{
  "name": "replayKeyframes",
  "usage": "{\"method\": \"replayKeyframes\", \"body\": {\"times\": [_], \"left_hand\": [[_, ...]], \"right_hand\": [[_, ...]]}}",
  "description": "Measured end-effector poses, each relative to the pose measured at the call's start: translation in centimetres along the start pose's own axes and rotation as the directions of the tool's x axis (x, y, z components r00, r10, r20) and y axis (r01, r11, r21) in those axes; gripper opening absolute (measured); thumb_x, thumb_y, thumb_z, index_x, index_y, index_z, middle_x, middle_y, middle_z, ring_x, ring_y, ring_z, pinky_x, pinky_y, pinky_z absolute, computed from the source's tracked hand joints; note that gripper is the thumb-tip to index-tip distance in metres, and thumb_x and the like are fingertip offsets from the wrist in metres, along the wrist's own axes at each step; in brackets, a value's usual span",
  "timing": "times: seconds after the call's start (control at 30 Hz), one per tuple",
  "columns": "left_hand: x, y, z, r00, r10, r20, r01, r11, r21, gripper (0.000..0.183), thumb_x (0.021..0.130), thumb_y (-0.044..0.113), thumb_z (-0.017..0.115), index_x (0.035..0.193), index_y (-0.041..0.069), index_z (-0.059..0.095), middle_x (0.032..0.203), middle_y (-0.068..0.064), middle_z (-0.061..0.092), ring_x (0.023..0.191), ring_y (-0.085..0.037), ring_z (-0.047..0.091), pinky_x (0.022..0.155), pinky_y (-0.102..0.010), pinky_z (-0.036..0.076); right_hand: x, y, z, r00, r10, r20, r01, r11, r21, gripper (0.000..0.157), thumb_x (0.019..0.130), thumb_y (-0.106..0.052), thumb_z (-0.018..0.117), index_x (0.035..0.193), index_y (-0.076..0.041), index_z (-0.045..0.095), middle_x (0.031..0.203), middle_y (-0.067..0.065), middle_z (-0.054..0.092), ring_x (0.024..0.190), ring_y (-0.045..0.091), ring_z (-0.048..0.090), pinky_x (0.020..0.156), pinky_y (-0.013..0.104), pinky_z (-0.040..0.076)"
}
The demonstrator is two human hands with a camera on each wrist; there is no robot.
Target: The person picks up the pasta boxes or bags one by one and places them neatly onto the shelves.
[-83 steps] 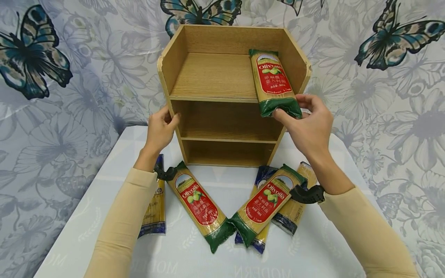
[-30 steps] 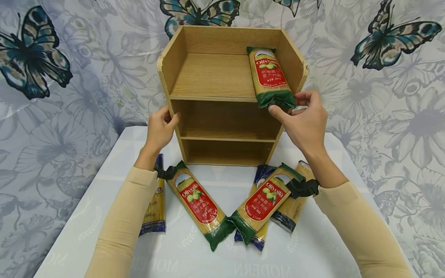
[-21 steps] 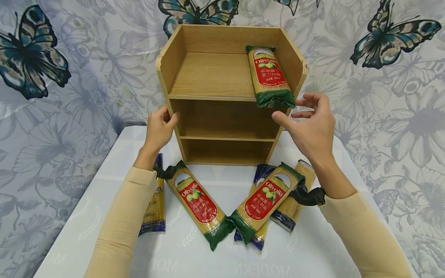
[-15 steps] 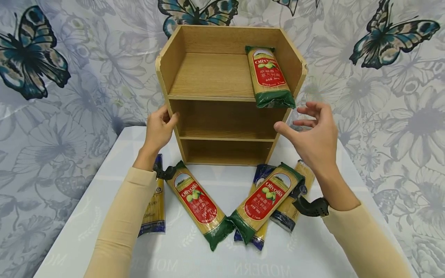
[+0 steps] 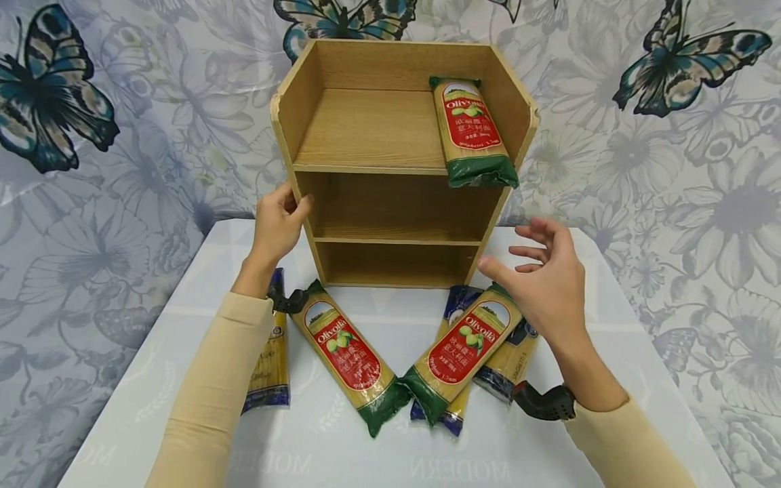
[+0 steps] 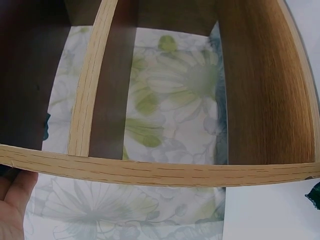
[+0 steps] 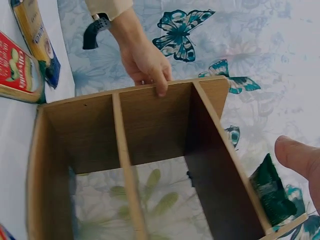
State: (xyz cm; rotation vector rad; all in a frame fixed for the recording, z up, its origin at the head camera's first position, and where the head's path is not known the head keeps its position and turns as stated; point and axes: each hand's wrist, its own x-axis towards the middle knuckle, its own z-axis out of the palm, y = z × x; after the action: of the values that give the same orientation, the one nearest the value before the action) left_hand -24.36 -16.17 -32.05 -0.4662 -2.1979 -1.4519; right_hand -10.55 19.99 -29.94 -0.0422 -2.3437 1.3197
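Note:
My left hand (image 5: 277, 224) grips the left side panel of a small wooden shelf unit (image 5: 381, 129), thumb on the panel's front edge. On the top board, at the right, lies a green-ended spaghetti pack (image 5: 474, 132), its front end jutting past the edge. Lower down, my right hand (image 5: 549, 288) hovers with fingers apart and holds nothing. It is nearest a second green-ended spaghetti pack (image 5: 464, 342), which lies on top of blue-ended packs. In the right wrist view, my right thumb (image 7: 300, 155) shows near the green end (image 7: 272, 192) of the shelved pack.
Another green-ended pack (image 5: 348, 359) lies slanted on the white table (image 5: 342, 461). A blue-ended pack (image 5: 272, 359) is partly behind the left wrist strap. At the right, a blue-ended spaghetti pack (image 5: 508, 359) lies partly covered. Butterfly-patterned cloth (image 5: 702, 203) hangs behind.
My right hand has pushed the spaghetti pack slightly back on the top board, let go of it, and dropped toward the packs on the table. The left hand keeps its hold.

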Motion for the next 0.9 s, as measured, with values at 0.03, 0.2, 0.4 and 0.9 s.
{"method": "replayKeyframes", "body": {"times": [0.03,0.2,0.4,0.9], "left_hand": [[0.0,0.0,0.0,1.000,0.000,0.000,0.000,1.000,0.001,0.025,0.098,-0.002,0.058,0.119,-0.010,0.068,0.101,-0.028,0.071,0.079,-0.001,0.062,0.068,-0.016,0.047],[0.1,0.2,-0.1,1.000,0.002,-0.004,-0.002,1.000,-0.002,0.025,0.098,-0.002,0.057,0.119,-0.009,0.068,0.101,-0.028,0.071,0.079,0.000,0.060,0.069,-0.016,0.047],[0.2,0.3,-0.2,1.000,0.007,0.000,-0.007,1.000,-0.020,0.027,0.098,-0.004,0.057,0.122,-0.011,0.067,0.105,-0.030,0.070,0.089,-0.024,0.069,0.072,-0.015,0.048],[0.1,-0.4,0.1,1.000,-0.016,0.008,0.016,1.000,-0.015,0.030,0.098,0.001,0.056,0.125,-0.011,0.065,0.108,-0.033,0.068,0.085,-0.015,0.068,0.069,-0.015,0.047]], "right_hand": [[-0.3,0.2,0.1,1.000,0.012,0.007,-0.012,1.000,-0.003,0.087,0.079,-0.030,0.090,0.147,-0.006,0.041,0.134,0.005,0.061,0.110,0.025,0.065,0.082,0.021,0.050],[-1.6,1.2,0.5,0.998,0.051,0.043,-0.051,0.999,-0.018,0.090,0.080,-0.034,0.089,0.148,-0.004,0.039,0.137,0.008,0.060,0.113,0.026,0.064,0.083,0.023,0.050],[-3.1,1.9,1.2,0.991,0.110,0.070,-0.109,0.994,-0.026,0.094,0.079,-0.038,0.090,0.149,-0.004,0.037,0.138,0.008,0.058,0.116,0.027,0.062,0.084,0.022,0.051],[-7.1,5.0,2.3,0.940,0.316,0.126,-0.313,0.949,-0.040,0.101,0.081,-0.043,0.086,0.154,-0.006,0.027,0.147,0.008,0.052,0.125,0.028,0.055,0.086,0.028,0.050]]}}
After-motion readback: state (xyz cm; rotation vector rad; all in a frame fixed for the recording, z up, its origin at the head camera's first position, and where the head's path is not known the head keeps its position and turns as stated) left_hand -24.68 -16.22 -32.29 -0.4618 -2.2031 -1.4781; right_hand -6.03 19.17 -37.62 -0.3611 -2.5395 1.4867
